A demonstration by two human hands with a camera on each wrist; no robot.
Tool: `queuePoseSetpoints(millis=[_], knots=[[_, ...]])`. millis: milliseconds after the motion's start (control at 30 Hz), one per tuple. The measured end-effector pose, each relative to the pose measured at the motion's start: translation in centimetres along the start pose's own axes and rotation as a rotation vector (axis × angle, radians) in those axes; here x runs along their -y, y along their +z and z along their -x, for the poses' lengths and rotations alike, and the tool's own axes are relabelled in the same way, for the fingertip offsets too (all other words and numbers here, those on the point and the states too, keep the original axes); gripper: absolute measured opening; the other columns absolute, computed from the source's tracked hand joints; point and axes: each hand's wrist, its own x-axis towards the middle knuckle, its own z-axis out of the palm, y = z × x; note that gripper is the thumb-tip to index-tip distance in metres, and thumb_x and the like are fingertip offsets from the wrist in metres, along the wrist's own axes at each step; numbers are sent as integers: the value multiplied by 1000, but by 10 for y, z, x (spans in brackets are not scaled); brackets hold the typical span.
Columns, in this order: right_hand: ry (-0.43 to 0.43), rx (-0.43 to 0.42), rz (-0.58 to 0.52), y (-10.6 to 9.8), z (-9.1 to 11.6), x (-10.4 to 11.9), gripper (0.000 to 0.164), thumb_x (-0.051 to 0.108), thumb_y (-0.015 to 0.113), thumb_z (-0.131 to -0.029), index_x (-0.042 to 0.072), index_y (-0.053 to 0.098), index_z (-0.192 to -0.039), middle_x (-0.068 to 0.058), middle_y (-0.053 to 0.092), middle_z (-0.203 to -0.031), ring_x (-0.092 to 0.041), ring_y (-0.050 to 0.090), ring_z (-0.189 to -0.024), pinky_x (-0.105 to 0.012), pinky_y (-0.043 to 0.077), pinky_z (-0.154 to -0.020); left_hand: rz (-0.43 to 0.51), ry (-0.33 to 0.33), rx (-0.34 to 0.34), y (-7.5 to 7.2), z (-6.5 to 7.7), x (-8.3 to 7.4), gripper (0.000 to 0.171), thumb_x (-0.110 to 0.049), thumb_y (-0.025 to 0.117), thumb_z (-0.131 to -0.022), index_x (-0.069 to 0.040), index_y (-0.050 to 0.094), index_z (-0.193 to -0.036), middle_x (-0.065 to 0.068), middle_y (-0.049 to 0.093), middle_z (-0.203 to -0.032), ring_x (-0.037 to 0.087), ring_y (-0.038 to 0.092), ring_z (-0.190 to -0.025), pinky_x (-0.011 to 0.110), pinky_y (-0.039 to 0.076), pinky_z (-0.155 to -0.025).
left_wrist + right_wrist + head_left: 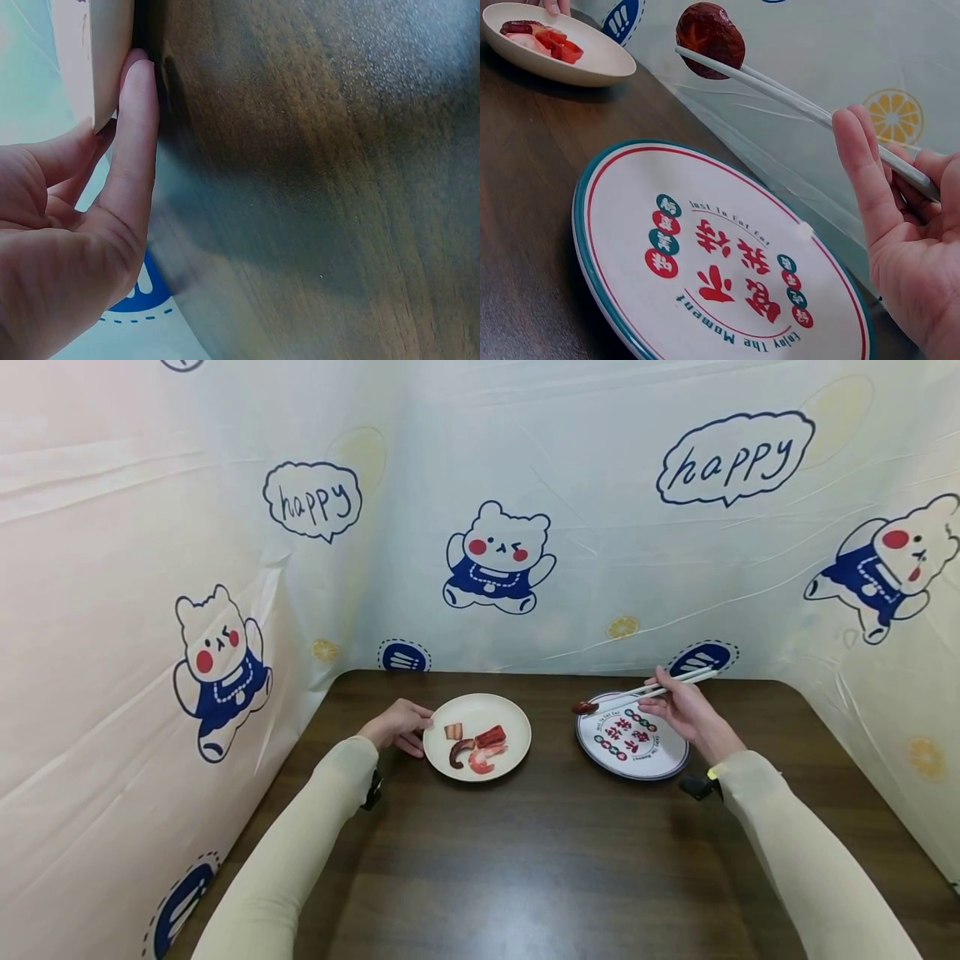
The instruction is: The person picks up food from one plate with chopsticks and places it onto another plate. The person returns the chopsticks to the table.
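My left hand (397, 725) pinches the left rim of a cream plate (480, 700), thumb at the edge and fingers beneath, as the left wrist view shows. On that plate lie a pink shrimp (480, 762), a dark curved piece (458, 752), red meat-like pieces (491, 737) and a small tan striped piece (453, 731). White chopsticks (780, 97) are in my right hand (686, 710). Their tips hold a glossy red-brown piece like a scored mushroom cap (710, 41), raised above the table. Below is a white plate (622, 195) with a teal rim and red lettering.
Both plates are on a dark wooden table (480, 860), toward its far edge. A pale printed curtain (585, 568) with cartoon bears hangs close behind the table and along its sides. A gap of table separates the plates.
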Motion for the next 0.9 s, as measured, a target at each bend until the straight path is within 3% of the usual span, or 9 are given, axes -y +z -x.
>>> queuePoseSetpoints(millis=[200,433,567,733,900], knots=[[8,-14,11,5,-3,-2,36,27,48,-113,-2,65,-101,-20,72,-80,-27,77,-71,-34,66,-75,0,4,-6,0,-1,0,42,-10,56,-110,1,55,-151,28,60,-139,26,75,-76,40,67,-70],[-7,-14,100,12,-4,-9,35,30,47,-113,-2,60,-107,-18,71,-85,-25,77,-76,-31,66,-78,-5,-3,-9,1,-2,1,42,-10,56,-110,0,55,-151,26,62,-134,26,75,-75,41,67,-70],[-24,28,97,17,-6,-13,34,29,46,-114,-2,59,-108,-20,73,-86,-26,78,-78,-32,66,-80,-5,-2,-8,0,-2,2,41,-10,56,-110,0,56,-150,25,63,-133,27,75,-75,41,67,-70],[-14,-14,110,25,-11,-15,33,30,49,-113,-1,59,-108,-19,73,-87,-26,77,-76,-33,66,-77,-3,0,-3,0,-1,1,42,-11,57,-110,0,55,-151,25,63,-132,26,75,-75,41,67,-70],[10,4,83,33,-16,-18,34,29,48,-113,-4,58,-109,-22,74,-86,-28,77,-74,-34,67,-76,-4,3,-1,1,0,1,42,-11,56,-110,0,55,-151,25,63,-132,26,74,-74,40,67,-70]])
